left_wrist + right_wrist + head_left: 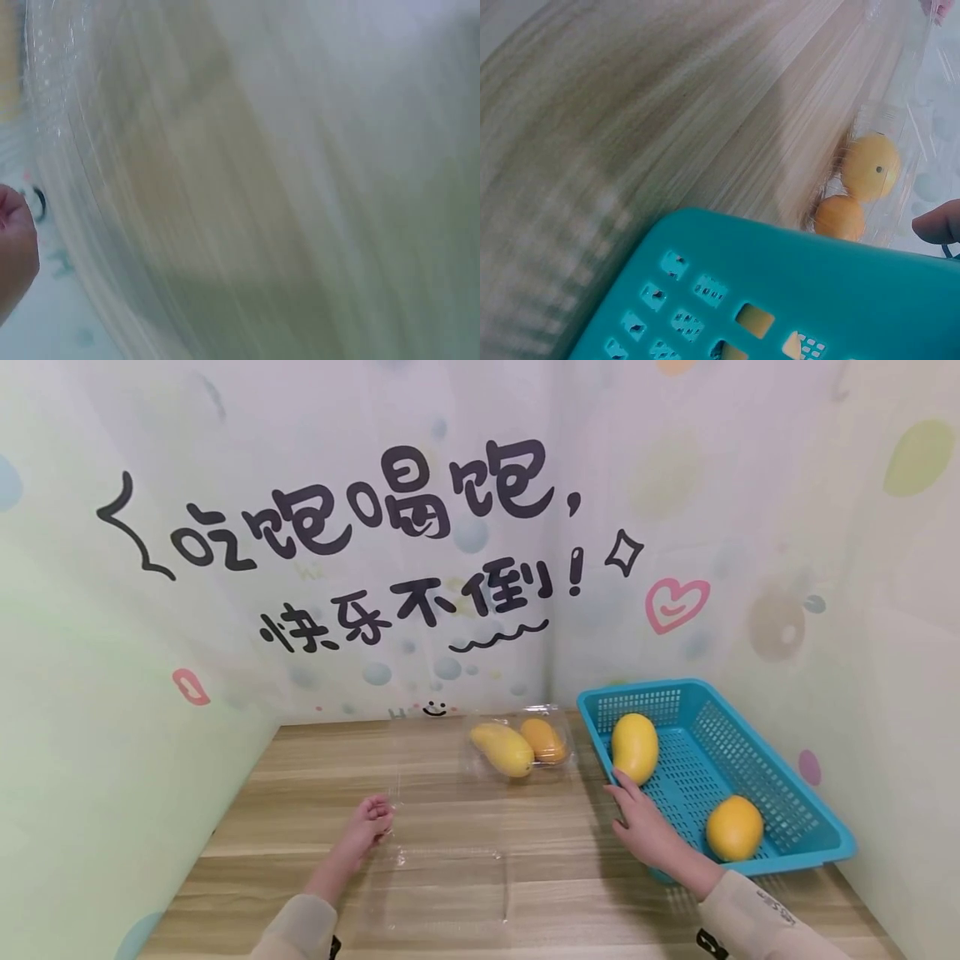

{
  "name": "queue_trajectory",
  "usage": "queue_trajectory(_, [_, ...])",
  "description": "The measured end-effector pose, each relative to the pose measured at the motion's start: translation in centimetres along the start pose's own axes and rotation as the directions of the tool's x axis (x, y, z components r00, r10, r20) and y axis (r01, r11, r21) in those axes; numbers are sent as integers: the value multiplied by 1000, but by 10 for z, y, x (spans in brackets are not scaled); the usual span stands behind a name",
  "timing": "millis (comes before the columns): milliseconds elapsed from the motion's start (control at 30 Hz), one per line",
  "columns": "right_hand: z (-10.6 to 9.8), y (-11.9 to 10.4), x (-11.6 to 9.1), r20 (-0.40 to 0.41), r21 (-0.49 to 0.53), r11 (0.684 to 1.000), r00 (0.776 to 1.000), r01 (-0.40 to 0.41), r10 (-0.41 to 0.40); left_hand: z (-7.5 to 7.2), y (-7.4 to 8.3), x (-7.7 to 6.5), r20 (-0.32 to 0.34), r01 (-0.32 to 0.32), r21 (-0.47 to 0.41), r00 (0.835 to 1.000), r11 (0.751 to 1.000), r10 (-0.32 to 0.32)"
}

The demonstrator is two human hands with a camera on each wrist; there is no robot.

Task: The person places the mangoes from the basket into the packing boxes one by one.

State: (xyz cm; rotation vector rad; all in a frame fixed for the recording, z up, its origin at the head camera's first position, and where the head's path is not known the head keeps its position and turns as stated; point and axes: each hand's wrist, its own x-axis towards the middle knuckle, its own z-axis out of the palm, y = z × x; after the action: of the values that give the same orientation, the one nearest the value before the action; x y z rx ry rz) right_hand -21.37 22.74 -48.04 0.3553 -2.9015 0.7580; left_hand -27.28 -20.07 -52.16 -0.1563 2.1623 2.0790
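- One mango (pixel 635 745) lies in the blue basket (pixel 777 762), by its left wall; judged from the layout, its part of the work is not yet done.
- Its skin looks smooth and plain yellow, its shape elongated and slightly curved.
- Of the two hands, the right hand (pixel 641 822) reaches over the basket's rim, fingers extended at the mango's near end, not wrapped round it; whether they touch is unclear.
- A round orange fruit (pixel 735 828) sits by the near wall, apart from the mango, and seems left to do too.
- To the left, on the counter (pixel 570 910), no fruit shows in the front clear box (pixel 450 893).
- The left hand (pixel 372 822) has curled fingers at that box's left edge; whether they pinch the plastic, one cannot tell.
- Farther back, the rear clear box (pixel 555 713) contains a second mango (pixel 506 752) and a smaller orange fruit (pixel 543 741); that portion looks done.
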Motion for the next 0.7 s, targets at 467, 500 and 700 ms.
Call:
queue_trajectory(467, [0,0,-1,-21,4,1000,1000,13,-13,71,0,-4,-61,-79,-46,995,996,76])
queue_trajectory(500, [-1,-1,-1,-19,2,1000,1000,16,-16,75,0,-3,-74,-82,-43,994,996,79])
queue_trajectory(700, [-23,-7,0,119,30,999,993,10,-14,97,0,-3,-182,-110,-74,979,991,95])
